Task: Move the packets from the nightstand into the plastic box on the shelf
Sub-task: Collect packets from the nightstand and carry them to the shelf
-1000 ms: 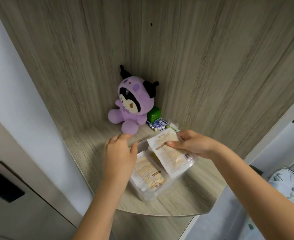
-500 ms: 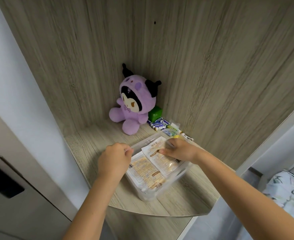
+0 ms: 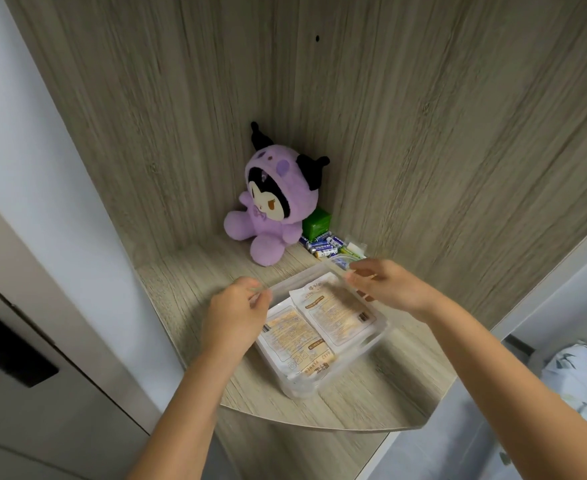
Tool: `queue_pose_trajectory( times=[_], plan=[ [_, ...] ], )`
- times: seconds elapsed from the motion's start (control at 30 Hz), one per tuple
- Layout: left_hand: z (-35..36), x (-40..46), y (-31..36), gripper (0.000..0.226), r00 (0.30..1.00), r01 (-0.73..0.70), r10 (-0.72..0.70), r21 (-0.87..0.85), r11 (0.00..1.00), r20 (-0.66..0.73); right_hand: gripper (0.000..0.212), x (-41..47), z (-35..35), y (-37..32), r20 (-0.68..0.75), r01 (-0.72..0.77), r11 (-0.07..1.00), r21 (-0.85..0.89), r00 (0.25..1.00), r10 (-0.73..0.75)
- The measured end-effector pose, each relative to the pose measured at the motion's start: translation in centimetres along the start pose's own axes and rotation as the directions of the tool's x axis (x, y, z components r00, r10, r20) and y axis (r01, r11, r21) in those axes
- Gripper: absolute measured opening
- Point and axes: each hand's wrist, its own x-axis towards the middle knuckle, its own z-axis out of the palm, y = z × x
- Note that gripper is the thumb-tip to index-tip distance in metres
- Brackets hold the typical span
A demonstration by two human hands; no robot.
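Head cam: two packets lie in box; both hands, left at 9, right at 1, loosely curled, empty; nightstand unseen.

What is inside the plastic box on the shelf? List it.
Two packets lie flat in the plastic box: a left packet and a right packet overlapping its edge. Anything beneath them is covered.

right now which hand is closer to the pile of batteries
Right. The right hand sits at the plastic box's far right corner, just in front of the batteries; the left hand is at its left edge, farther away.
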Motion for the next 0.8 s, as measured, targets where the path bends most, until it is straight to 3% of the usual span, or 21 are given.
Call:
queue_pose_trajectory(
  times=[0.03,0.1,0.2,0.3,0.47,0.6,0.8],
  plan=[
    [-0.1,-0.1,-0.1,0.035,0.999,0.037,-0.037,-0.092,0.995,0.008,0.055,-0.2,-0.3,0.3,-0.027,0.021,0.998,0.053,0.999,-0.019],
    [-0.2,-0.7,-0.5,0.04,0.995,0.1,-0.096,-0.204,0.974,0.027,0.05,-0.2,-0.4,0.7,-0.01,0.034,0.999,-0.017,0.999,-0.035],
    [0.4,-1.8,-0.6,0.033,0.99,0.128,-0.113,-0.202,0.971,0.086,0.04,0.3,0.9,0.2,0.097,-0.023,0.96,-0.278,0.994,0.052],
    [1.2,-2.4,-0.4,0.032,0.997,0.074,-0.074,-0.138,0.988,0.01,0.043,1.0,2.5,-0.2,0.121,-0.054,0.904,-0.424,0.986,0.115],
    [1.7,-2.6,-0.1,0.033,0.995,0.053,-0.063,-0.116,0.992,-0.08,0.046,0.8,2.9,-0.2,0.072,-0.1,0.924,-0.368,0.988,0.136],
    [1.8,-2.7,0.0,0.037,0.996,0.053,-0.063,-0.136,0.989,-0.068,0.069,0.7,2.7,-1.6,0.113,-0.208,0.94,-0.27,0.963,0.246],
    [1.8,-2.9,0.2,0.034,0.992,0.085,-0.098,-0.156,0.984,-0.082,0.061,0.4,2.9,-1.6,0.103,-0.234,0.968,-0.095,0.965,0.243]
  ],
)
